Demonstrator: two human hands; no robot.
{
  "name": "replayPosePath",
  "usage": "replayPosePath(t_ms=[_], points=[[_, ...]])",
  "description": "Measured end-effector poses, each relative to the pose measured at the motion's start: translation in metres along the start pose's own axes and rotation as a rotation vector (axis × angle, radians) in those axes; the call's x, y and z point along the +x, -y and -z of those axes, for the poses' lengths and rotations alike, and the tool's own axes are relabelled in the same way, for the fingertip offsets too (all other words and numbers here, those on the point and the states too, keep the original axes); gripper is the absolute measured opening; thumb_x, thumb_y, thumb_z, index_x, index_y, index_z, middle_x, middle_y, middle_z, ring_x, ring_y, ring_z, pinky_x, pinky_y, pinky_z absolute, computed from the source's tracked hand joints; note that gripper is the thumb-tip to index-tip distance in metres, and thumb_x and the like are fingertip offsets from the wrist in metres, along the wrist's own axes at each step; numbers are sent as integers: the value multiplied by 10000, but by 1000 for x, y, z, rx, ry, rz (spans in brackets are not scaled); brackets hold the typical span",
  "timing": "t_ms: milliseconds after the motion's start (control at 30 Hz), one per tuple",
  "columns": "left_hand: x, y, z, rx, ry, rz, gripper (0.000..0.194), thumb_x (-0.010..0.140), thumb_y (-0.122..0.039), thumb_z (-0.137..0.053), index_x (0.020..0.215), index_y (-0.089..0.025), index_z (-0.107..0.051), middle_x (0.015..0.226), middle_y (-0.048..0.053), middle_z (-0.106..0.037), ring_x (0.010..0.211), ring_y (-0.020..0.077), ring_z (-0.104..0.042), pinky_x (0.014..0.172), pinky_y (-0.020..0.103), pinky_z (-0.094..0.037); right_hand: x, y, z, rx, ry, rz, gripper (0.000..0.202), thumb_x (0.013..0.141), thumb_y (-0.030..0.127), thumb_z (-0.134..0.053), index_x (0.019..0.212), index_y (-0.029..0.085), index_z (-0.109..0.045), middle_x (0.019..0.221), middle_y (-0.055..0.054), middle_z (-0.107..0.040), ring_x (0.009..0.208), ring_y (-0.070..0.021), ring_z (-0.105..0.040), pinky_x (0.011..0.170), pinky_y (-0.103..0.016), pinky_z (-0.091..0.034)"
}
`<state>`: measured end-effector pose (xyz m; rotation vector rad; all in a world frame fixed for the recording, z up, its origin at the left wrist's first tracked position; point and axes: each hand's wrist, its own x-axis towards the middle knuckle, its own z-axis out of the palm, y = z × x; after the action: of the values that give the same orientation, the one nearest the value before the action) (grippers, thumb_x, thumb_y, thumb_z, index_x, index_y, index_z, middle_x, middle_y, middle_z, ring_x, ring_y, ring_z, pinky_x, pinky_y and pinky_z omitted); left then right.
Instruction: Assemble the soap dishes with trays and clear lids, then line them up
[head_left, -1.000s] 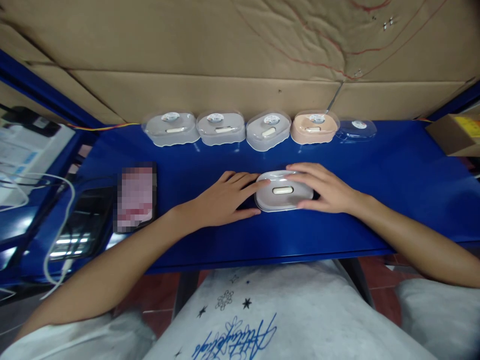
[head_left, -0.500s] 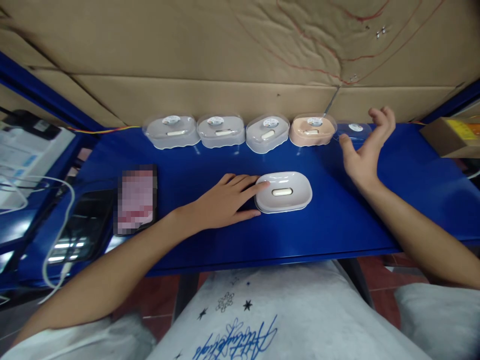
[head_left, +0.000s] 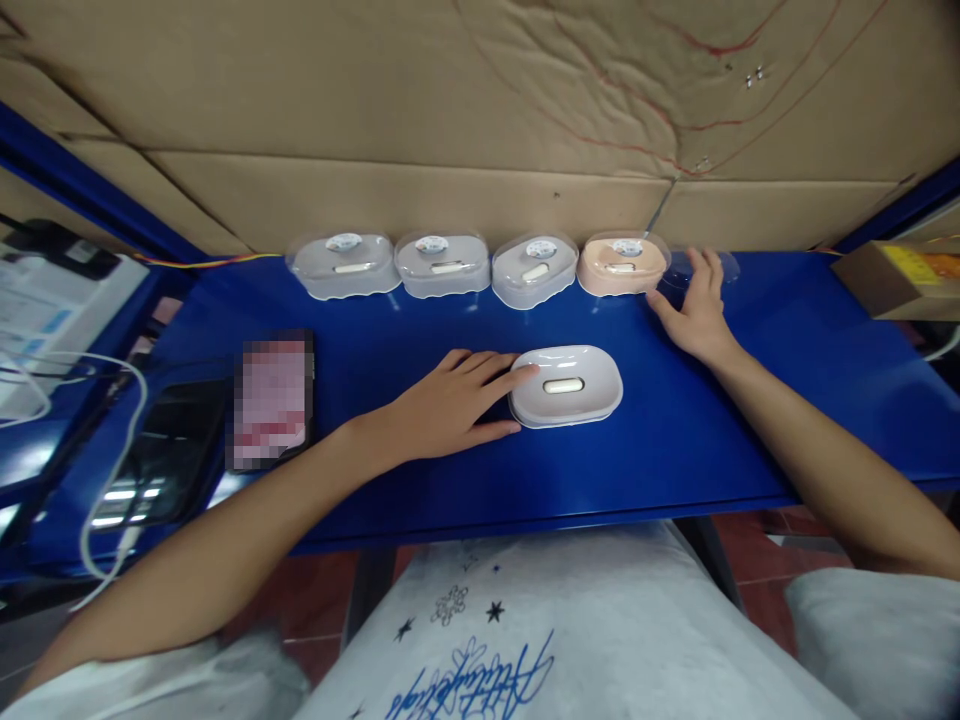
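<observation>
i see left hand [head_left: 442, 405] flat, open, fingertips touching white soap box [head_left: 566, 385] | right hand [head_left: 696, 310] spread on clear lid [head_left: 697, 268] at 1 o'clock, grasping nothing

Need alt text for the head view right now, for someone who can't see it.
The left hand rests against a white soap dish on the blue table, while the right hand lies on a clear lid ending a back row of four lidded dishes.

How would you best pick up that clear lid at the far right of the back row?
Take the clear lid by its rim, fingers coming down from above on its long sides. It lies flat on the blue table, shallow and domed, and the right hand already rests on it.
</observation>
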<state>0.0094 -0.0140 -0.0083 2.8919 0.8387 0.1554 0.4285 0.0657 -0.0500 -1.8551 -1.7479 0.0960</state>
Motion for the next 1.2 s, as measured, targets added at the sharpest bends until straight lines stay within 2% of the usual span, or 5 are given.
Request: replayPosePath(t_ms=[533,733,833,967,1200], points=[[0,0,0,-3,1,1,653,1118,-547,-505,1653,-184,-419,1632,213,-518,1478,380,-519,1185,541,-405,-10,20,17,-295,73,106,717,970,663,-520,1505,189,-573,1594,-232,-543,1463,-512,-465,1126,-776,-362],[0,0,-1,18,7,0,665,1120,-562,-488,1657,-178,-406,1631,215,-517,1474,380,-516,1182,543,-398,-3,23,45,-195,-24,110,409,1016,464,-485,1265,219,-698,1265,-167,-754,1201,-378,-670,1081,-630,-483],[0,0,-1,7,8,1,660,1119,-555,-497,1659,-187,-403,1634,209,-515,1479,377,-513,1189,538,-394,2,5,50,-253,-62,89,526,1023,568,-482,1352,206,-673,1483,-229,-639,1379,-451,-552,1122,-685,-416],[0,0,0,-7,2,2,653,1121,-550,-491,1655,-182,-413,1633,211,-516,1480,381,-514,1190,540,-394,4,-20,39,-331,80,46,777,1022,692,-424,1530,119,-557,1655,-314,-451,1518,-531,-395,1170,-781,-263],[0,-1,0,11,12,4,659,1121,-551,-498,1661,-186,-404,1634,203,-515,1478,378,-515,1187,537,-392,-9,-6,46,-536,215,30,931,967,809,-390,1571,109,-497,1534,-311,-560,1382,-553,-517,1115,-763,-342]])
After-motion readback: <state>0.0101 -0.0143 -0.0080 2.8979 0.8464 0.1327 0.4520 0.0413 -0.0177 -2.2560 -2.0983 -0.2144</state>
